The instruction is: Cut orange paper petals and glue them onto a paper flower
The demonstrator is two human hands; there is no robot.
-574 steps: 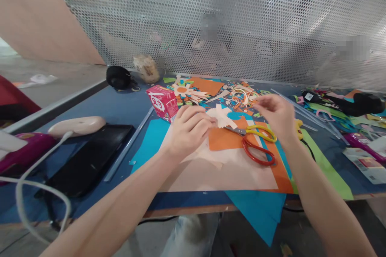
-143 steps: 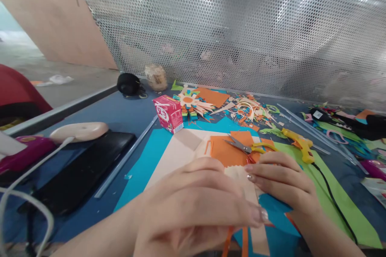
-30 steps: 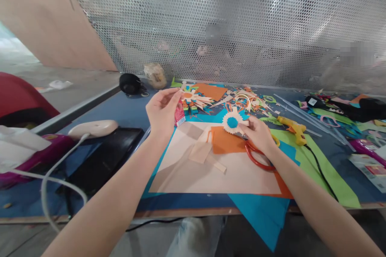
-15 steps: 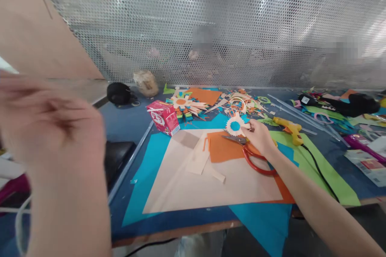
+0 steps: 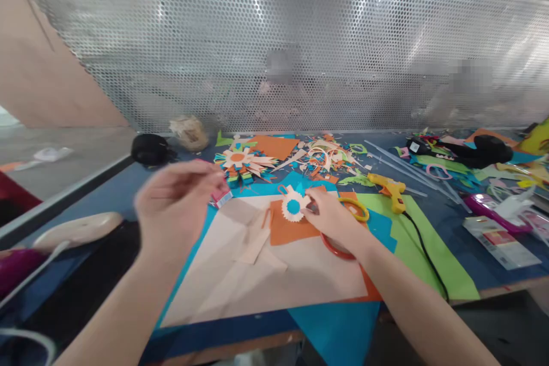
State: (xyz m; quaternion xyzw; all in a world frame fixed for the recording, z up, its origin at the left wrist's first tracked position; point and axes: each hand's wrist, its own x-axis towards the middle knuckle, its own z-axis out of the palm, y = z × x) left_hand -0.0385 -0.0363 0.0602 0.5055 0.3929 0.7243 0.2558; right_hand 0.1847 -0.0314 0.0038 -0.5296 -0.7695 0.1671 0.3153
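Observation:
My right hand (image 5: 334, 214) pinches a cream flower-shaped cut-out (image 5: 286, 200) with toothed edges and a blue round centre, held over an orange sheet (image 5: 295, 233). Beneath that hand lie scissors with a red handle (image 5: 338, 248), their blades mostly hidden, and a yellow loop (image 5: 362, 210) shows beyond it. My left hand (image 5: 175, 206) is raised at the left, blurred, its fingers drawn together; what they hold, if anything, cannot be made out. Behind its fingertips a pink box (image 5: 223, 199) is mostly covered. Cream strips (image 5: 256, 246) rest on the large cream sheet (image 5: 257, 291).
A layered fringed flower (image 5: 238, 159) and a heap of scraps (image 5: 323, 157) lie at the back. A yellow glue gun (image 5: 390, 190) with a black cord rests on a green sheet (image 5: 441, 246). A perforated metal panel (image 5: 240, 68) stands behind the table.
My left hand has come down and forward from near the camera, now in front of the pink box. The cut-out in my right hand has moved from above the blue sheet to over the orange one.

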